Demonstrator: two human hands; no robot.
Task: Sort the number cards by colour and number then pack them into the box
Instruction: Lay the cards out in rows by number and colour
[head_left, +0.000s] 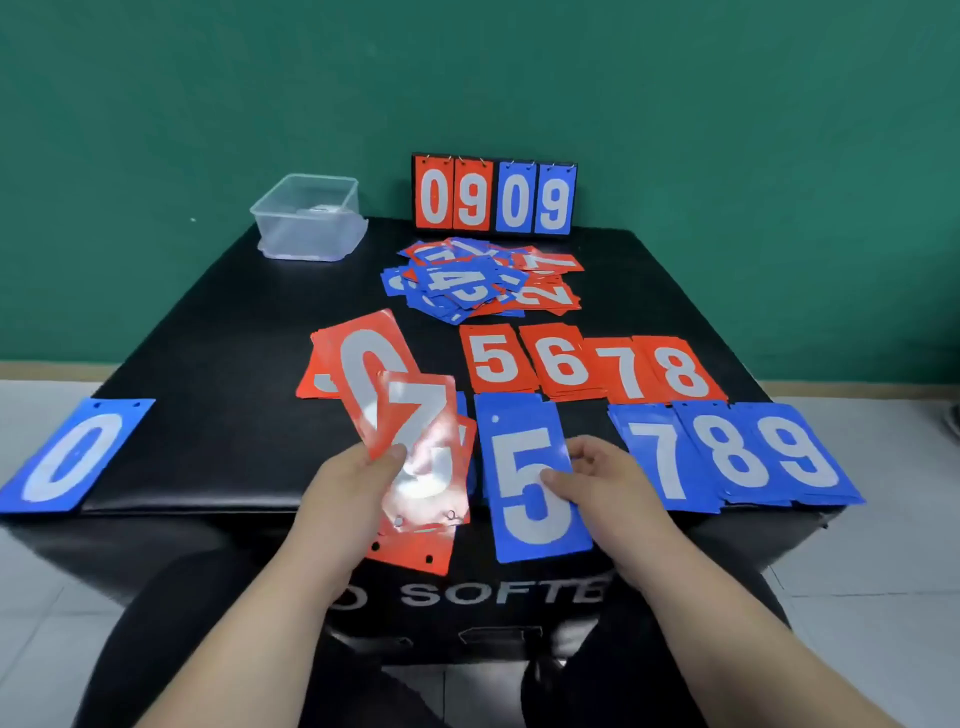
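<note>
Two bare hands at 6 o'clock over a black padded table (208, 338).

Left hand (358, 478): grips a fan of red plastic number cards, thumb pressed on top, fingers curled beneath. Fanned, probably, to keep each numeral readable before dealing out. At least three in the fan: red 0 card (363, 374), red 7 card (415, 415), and one glare-washed card (426, 483) with an unreadable numeral.

Right hand (587, 478): pinches the blue 5 card (530, 483) at its right edge, thumb on the face. Card lies flat, overhanging the 6 o'clock edge, just beside the blue row; placed in number order, by the look of it.

Sorted stock, laid face up in rows by colour:
- Four red stacks at 3 o'clock, reading 5, 6, 7, 8 (587, 366), edges overlapping.
- Three blue stacks at 4 o'clock, reading 7, 8, 9 (727, 457).
- One blue 0 card (72, 457) at 8 o'clock, well apart, leaving room for the numbers between.
- More red cards (410, 551) under the left hand and at 9 o'clock of the fan; count hidden.

Unsorted stock: one mixed heap of red and blue cards (483, 280) toward 12 o'clock; too jumbled to count.

One clear plastic box (309, 218) at 11 o'clock, lid off, no cards visible inside; packing not yet begun.

One black flip scoreboard (493, 195) at 12 o'clock, upright, with four panels: two red, two blue, reading 0 9 0 9.
</note>
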